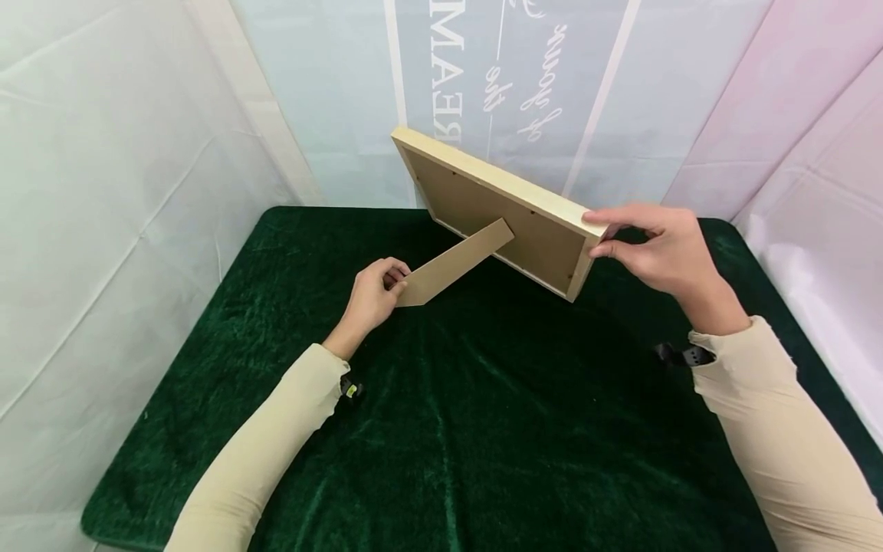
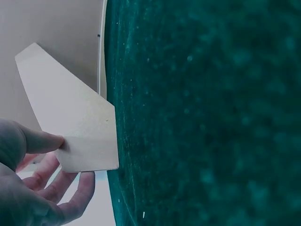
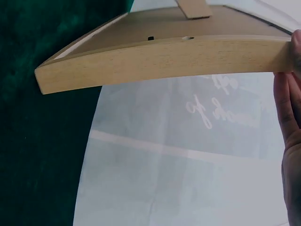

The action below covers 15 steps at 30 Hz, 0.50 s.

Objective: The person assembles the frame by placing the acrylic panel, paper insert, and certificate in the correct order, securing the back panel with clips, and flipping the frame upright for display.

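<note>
A light wooden picture frame [image 1: 493, 180] leans away toward the back of the table, its brown backing board [image 1: 545, 241] facing me. From the backing a flat easel stand [image 1: 455, 264] sticks out toward the left front. My left hand [image 1: 375, 295] pinches the free end of this stand between thumb and fingers; in the left wrist view the thumb [image 2: 47, 140] lies on its face. My right hand [image 1: 655, 245] grips the frame's upper right corner, thumb on the back side. The wooden edge [image 3: 164, 59] spans the right wrist view. The frame's front is hidden.
Dark green velvet cloth [image 1: 428, 429] covers the table. Behind it hangs a pale blue curtain [image 1: 345, 115] with white lettering, close to the frame. White fabric [image 1: 103, 192] walls the left side, and pink-white fabric [image 1: 814, 153] the right.
</note>
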### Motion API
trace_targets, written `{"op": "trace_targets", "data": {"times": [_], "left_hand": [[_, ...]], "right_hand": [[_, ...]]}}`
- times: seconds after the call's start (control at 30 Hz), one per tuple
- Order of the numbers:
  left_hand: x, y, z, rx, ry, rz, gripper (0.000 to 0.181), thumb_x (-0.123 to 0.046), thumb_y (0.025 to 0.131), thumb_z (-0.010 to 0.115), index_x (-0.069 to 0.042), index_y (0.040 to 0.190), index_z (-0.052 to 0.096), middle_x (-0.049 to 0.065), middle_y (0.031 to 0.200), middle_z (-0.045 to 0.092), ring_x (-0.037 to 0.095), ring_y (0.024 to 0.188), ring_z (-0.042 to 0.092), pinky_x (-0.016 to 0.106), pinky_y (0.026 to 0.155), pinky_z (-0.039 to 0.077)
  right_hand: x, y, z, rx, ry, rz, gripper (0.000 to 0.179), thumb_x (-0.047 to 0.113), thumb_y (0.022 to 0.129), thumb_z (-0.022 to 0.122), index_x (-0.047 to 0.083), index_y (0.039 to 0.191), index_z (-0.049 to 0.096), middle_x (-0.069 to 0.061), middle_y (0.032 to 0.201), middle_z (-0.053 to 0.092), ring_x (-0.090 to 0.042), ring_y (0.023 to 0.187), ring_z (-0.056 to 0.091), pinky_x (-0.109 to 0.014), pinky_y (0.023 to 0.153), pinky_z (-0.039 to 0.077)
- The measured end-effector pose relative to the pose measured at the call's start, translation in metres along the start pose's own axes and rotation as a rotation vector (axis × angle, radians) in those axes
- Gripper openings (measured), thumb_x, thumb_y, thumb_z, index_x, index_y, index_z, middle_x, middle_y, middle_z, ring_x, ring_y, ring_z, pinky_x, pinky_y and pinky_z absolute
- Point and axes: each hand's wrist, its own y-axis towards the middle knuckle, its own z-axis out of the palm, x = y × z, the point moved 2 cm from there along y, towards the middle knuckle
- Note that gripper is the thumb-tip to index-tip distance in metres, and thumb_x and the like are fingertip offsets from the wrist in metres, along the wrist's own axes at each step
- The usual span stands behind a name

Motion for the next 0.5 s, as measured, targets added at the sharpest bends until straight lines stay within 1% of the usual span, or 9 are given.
{"op": "trace_targets", "data": {"times": [0.27, 0.5], "left_hand": [[0.002, 0.005, -0.001, -0.014, 0.013, -0.003, 0.012, -0.005, 0.092, 0.069, -0.009, 0.103, 0.068, 0.011, 0.1, 0.066, 0.025, 0.092, 0.063, 0.042, 0.083, 0.053], [0.004, 0.011, -0.001, -0.008, 0.007, -0.02, 0.013, -0.004, 0.093, 0.067, -0.01, 0.104, 0.068, 0.011, 0.103, 0.064, 0.026, 0.094, 0.061, 0.043, 0.085, 0.053]], "right_hand": [[0.018, -0.002, 0.003, 0.005, -0.064, -0.013, 0.056, -0.021, 0.053, 0.085, 0.003, 0.104, 0.078, 0.005, 0.094, 0.078, 0.004, 0.076, 0.064, -0.01, 0.075, 0.049], [0.027, -0.002, 0.009, 0.006, -0.041, -0.002, 0.055, -0.02, 0.052, 0.087, 0.002, 0.102, 0.079, 0.002, 0.093, 0.078, 0.001, 0.075, 0.063, -0.011, 0.074, 0.049]]}}
